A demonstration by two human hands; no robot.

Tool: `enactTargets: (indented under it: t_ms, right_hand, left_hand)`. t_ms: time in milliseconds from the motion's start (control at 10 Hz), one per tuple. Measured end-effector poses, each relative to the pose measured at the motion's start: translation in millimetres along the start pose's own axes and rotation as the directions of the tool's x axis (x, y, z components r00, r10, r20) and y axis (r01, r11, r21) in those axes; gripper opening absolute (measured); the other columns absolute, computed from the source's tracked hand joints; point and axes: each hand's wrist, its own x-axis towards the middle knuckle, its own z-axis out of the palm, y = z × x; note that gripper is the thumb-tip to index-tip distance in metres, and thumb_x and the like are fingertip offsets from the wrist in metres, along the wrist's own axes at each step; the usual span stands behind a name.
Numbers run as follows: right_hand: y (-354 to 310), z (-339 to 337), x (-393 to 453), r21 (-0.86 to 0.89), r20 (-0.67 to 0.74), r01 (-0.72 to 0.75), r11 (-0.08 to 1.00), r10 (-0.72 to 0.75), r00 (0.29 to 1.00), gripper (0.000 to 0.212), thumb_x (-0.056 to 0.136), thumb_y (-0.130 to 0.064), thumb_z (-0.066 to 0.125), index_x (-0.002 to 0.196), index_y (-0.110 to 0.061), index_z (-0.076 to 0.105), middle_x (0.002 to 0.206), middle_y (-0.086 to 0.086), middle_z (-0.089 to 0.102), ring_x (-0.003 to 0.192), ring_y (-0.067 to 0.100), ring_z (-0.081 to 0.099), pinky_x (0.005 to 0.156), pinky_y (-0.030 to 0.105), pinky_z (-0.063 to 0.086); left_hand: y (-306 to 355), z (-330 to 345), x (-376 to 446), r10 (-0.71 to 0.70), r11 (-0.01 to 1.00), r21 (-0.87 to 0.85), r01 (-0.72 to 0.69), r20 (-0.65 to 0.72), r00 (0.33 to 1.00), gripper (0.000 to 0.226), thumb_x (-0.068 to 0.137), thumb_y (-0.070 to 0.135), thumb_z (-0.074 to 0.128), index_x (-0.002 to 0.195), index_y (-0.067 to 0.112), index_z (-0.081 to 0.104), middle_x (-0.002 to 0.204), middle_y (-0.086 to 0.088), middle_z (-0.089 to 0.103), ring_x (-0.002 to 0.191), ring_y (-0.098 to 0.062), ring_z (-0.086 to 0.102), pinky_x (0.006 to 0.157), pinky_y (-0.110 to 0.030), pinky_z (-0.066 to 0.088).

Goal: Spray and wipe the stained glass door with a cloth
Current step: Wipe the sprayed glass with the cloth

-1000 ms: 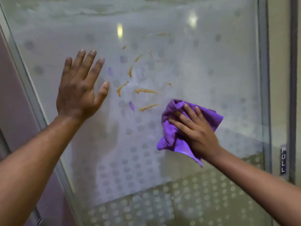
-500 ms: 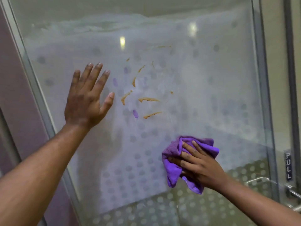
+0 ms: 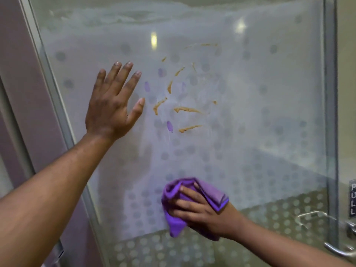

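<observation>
The frosted glass door (image 3: 260,112) with a dot pattern fills the view. Several orange-brown streaks (image 3: 187,109) and a few purple smudges (image 3: 170,126) mark its middle. My left hand (image 3: 113,101) lies flat on the glass, fingers spread, just left of the stains. My right hand (image 3: 198,211) presses a crumpled purple cloth (image 3: 210,191) against the lower glass, well below the streaks. No spray bottle is in view.
A metal door frame (image 3: 48,74) runs down the left, with a mauve wall (image 3: 17,54) beyond it. At the right edge are a "PULL" sign (image 3: 352,199) and a metal handle (image 3: 339,249).
My right hand has dragged the cloth down the glass, from beside the lowest streak to well below the stains. My left hand stays flat on the glass.
</observation>
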Motion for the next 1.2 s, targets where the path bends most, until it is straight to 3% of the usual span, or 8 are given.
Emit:
enactTargets:
  t_ms: [200, 300, 500, 700, 800, 900, 1100, 1200]
  right_hand:
    - [65, -32, -84, -0.106, 0.138, 0.253, 0.962, -0.238, 0.961, 0.044, 0.113, -0.023, 0.034, 0.136, -0.030, 0.070, 0.154, -0.010, 0.056, 0.152, 0.021, 0.041, 0.131, 0.040, 0.015]
    - [93, -48, -70, -0.159, 0.068, 0.111, 0.981, -0.101, 0.992, 0.038, 0.114, -0.025, 0.028, 0.140, -0.028, 0.055, 0.155, -0.007, 0.052, 0.163, 0.022, 0.010, 0.132, 0.047, 0.007]
    - [65, -46, 31, -0.028, -0.228, -0.378, 0.925, 0.362, 0.904, 0.056, 0.105, -0.031, 0.053, 0.159, -0.026, 0.042, 0.168, 0.000, 0.035, 0.159, 0.039, 0.024, 0.129, 0.059, 0.011]
    - [29, -20, 35, -0.004, -0.073, -0.085, 0.996, 0.084, 0.994, 0.047, 0.111, -0.027, 0.050, 0.158, -0.028, 0.046, 0.170, -0.003, 0.034, 0.162, 0.033, 0.017, 0.131, 0.052, 0.007]
    - [50, -27, 3, -0.122, 0.026, 0.106, 0.987, -0.103, 0.994, 0.044, 0.111, -0.018, 0.040, 0.152, -0.028, 0.054, 0.164, -0.003, 0.045, 0.159, 0.028, 0.027, 0.129, 0.048, 0.023]
    - [61, -34, 1, -0.131, -0.016, 0.027, 0.991, -0.029, 0.999, 0.045, 0.113, -0.016, 0.031, 0.147, -0.028, 0.057, 0.161, -0.003, 0.048, 0.161, 0.024, 0.020, 0.131, 0.047, 0.014]
    - [11, -12, 18, 0.071, -0.106, -0.277, 0.958, 0.283, 0.953, 0.056, 0.108, -0.033, 0.054, 0.162, -0.034, 0.037, 0.173, -0.008, 0.025, 0.163, 0.028, 0.012, 0.131, 0.052, 0.002]
    - [-4, -1, 12, 0.050, -0.069, -0.186, 0.981, 0.189, 0.980, 0.044, 0.114, -0.037, 0.038, 0.157, -0.033, 0.047, 0.169, -0.006, 0.034, 0.160, 0.030, 0.025, 0.132, 0.049, 0.008]
  left_hand:
    - [1, 0, -1, -0.011, 1.000, -0.012, 0.011, -0.006, 1.000, 0.065, 0.111, 0.054, 0.031, 0.164, 0.018, 0.041, 0.174, -0.009, 0.033, 0.163, -0.031, 0.026, 0.134, -0.054, 0.015]
    - [3, 1, 0, -0.019, 1.000, -0.010, 0.019, -0.010, 1.000, 0.064, 0.110, 0.051, 0.035, 0.163, 0.017, 0.041, 0.174, -0.010, 0.034, 0.163, -0.032, 0.027, 0.134, -0.054, 0.015]
    - [4, -1, 0, -0.028, 1.000, -0.008, 0.028, 0.000, 1.000, 0.063, 0.110, 0.050, 0.037, 0.163, 0.017, 0.042, 0.174, -0.009, 0.034, 0.163, -0.031, 0.026, 0.133, -0.055, 0.016]
    - [4, -4, 0, -0.021, 1.000, -0.004, 0.021, 0.018, 1.000, 0.063, 0.109, 0.048, 0.039, 0.163, 0.017, 0.041, 0.174, -0.009, 0.034, 0.163, -0.030, 0.025, 0.133, -0.055, 0.017]
    - [5, -4, 1, -0.025, 1.000, -0.014, 0.025, 0.014, 1.000, 0.062, 0.109, 0.048, 0.039, 0.163, 0.017, 0.042, 0.174, -0.009, 0.034, 0.163, -0.030, 0.026, 0.134, -0.054, 0.016]
    - [5, -3, 1, -0.033, 0.999, -0.009, 0.034, 0.008, 0.999, 0.062, 0.109, 0.048, 0.039, 0.163, 0.017, 0.042, 0.174, -0.009, 0.034, 0.163, -0.030, 0.026, 0.133, -0.055, 0.017]
    - [6, -2, 0, -0.039, 0.999, -0.003, 0.039, -0.004, 0.999, 0.062, 0.110, 0.049, 0.038, 0.163, 0.018, 0.043, 0.173, -0.009, 0.035, 0.163, -0.031, 0.027, 0.133, -0.055, 0.018]
    - [6, -3, 0, -0.036, 0.999, -0.001, 0.036, -0.003, 0.999, 0.062, 0.110, 0.049, 0.038, 0.163, 0.018, 0.043, 0.173, -0.009, 0.035, 0.163, -0.031, 0.027, 0.133, -0.055, 0.018]
